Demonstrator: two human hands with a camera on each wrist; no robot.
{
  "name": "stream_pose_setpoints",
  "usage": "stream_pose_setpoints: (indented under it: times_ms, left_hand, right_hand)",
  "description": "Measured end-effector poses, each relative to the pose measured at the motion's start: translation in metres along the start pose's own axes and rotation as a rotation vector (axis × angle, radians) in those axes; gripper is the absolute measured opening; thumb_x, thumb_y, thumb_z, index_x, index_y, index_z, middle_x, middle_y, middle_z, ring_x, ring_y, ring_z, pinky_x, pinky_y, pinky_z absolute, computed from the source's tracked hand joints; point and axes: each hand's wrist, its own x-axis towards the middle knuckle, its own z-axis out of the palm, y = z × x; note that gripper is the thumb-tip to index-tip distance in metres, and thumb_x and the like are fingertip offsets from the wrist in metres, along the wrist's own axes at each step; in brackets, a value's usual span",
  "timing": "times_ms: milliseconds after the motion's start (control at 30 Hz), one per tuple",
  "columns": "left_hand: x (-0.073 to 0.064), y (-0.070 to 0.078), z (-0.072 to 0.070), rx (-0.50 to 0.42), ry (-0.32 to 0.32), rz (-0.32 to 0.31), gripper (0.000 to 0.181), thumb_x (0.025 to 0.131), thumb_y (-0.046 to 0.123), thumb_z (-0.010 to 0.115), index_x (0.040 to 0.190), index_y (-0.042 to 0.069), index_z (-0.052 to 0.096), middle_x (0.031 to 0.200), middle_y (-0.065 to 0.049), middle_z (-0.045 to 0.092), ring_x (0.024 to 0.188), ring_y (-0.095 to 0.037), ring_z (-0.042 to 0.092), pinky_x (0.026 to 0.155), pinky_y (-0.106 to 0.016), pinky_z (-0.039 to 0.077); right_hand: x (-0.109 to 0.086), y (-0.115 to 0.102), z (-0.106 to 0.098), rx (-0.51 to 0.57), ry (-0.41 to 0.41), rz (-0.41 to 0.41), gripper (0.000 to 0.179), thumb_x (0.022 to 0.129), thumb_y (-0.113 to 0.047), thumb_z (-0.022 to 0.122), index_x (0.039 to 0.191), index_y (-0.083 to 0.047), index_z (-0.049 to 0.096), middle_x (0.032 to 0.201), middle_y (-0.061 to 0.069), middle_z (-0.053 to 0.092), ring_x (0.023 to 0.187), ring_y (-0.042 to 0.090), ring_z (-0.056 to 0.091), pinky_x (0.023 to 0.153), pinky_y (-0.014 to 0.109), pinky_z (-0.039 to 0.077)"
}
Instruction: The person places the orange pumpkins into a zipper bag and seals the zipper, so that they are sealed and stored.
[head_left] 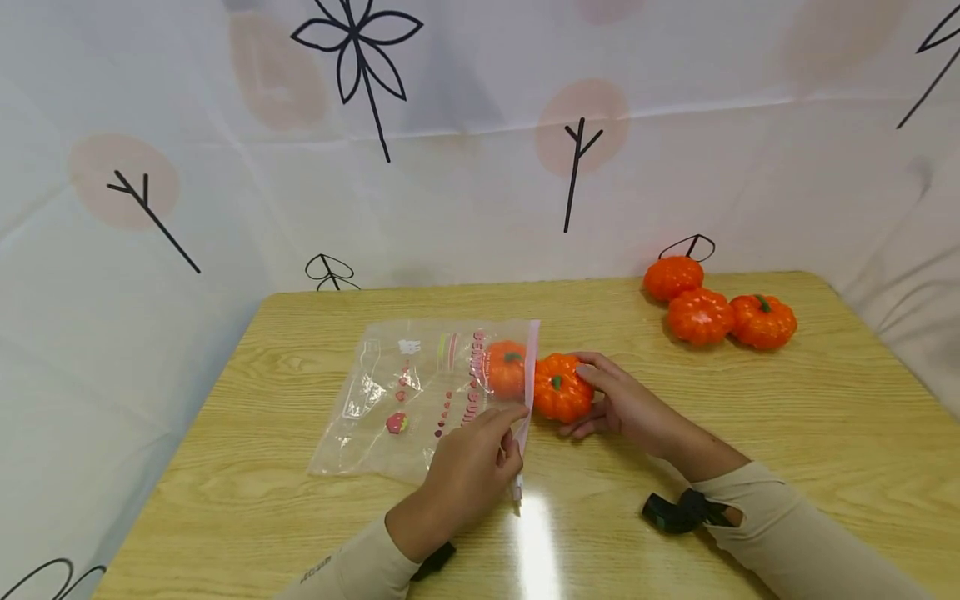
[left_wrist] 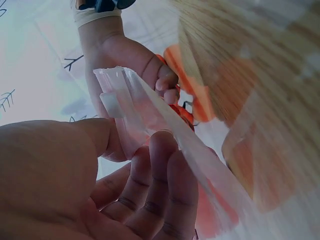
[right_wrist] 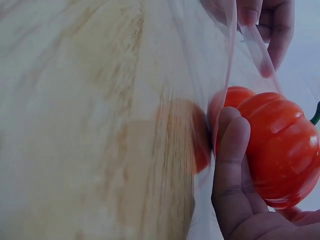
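Note:
A clear zip bag (head_left: 382, 375) with a pink edge and printed strawberries lies on the table. One small orange pumpkin (head_left: 505, 371) shows through the film, just inside its mouth. My left hand (head_left: 472, 467) pinches the pink opening edge, which stands raised between thumb and fingers in the left wrist view. In my right hand (head_left: 618, 398) is a second orange pumpkin (head_left: 562, 388) with a green stem, held between thumb and fingers right at the bag's mouth. In the right wrist view this pumpkin (right_wrist: 280, 145) overlaps the one behind it.
Three more orange pumpkins (head_left: 700, 317) sit close together at the table's back right. The wooden table (head_left: 247, 433) ends at a patterned white cloth (head_left: 465, 208) behind and at the sides. A black strap (head_left: 678, 512) is at the right wrist.

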Motion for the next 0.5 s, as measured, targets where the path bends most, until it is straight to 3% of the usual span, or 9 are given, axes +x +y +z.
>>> stream_pose_setpoints:
  times_ms: [100, 233, 367, 500]
  left_hand:
    - [-0.0004, -0.0004, 0.0000, 0.008, 0.000, 0.005, 0.040, 0.085, 0.008, 0.068, 0.124, 0.014, 0.068, 0.110, 0.001, 0.072, 0.061, -0.005, 0.045, 0.049, -0.014, 0.034]
    - [-0.0006, -0.0009, -0.0006, 0.012, -0.003, 0.019, 0.040, 0.085, 0.008, 0.068, 0.125, 0.015, 0.068, 0.101, 0.003, 0.069, 0.059, -0.003, 0.042, 0.049, -0.013, 0.032]
    - [-0.0007, -0.0013, -0.0014, 0.008, -0.018, 0.030, 0.041, 0.086, 0.008, 0.067, 0.126, 0.016, 0.067, 0.087, 0.006, 0.062, 0.059, -0.002, 0.041, 0.050, -0.012, 0.031]
    - [-0.0009, -0.0012, -0.0022, 0.008, -0.024, 0.044, 0.042, 0.085, 0.008, 0.067, 0.126, 0.017, 0.067, 0.081, 0.008, 0.055, 0.059, -0.001, 0.040, 0.050, -0.011, 0.030]
  right_hand:
    - [0.0003, 0.0012, 0.0014, -0.011, -0.010, -0.010, 0.058, 0.106, -0.024, 0.045, 0.153, -0.011, 0.014, 0.126, 0.021, 0.058, 0.089, 0.031, 0.074, 0.080, 0.040, 0.060]
    - [0.0004, 0.0032, 0.0028, -0.022, -0.027, -0.021, 0.073, 0.098, -0.007, 0.056, 0.154, -0.012, 0.009, 0.138, 0.031, 0.038, 0.094, 0.032, 0.072, 0.083, 0.041, 0.060]
    - [0.0000, 0.0043, 0.0033, -0.019, -0.054, -0.028, 0.079, 0.095, -0.003, 0.060, 0.154, -0.014, 0.008, 0.144, 0.036, 0.028, 0.098, 0.036, 0.071, 0.086, 0.043, 0.059]
    - [0.0000, 0.0048, 0.0030, -0.027, -0.058, -0.033, 0.079, 0.094, -0.002, 0.060, 0.153, -0.014, 0.008, 0.143, 0.036, 0.029, 0.099, 0.037, 0.071, 0.086, 0.044, 0.059]
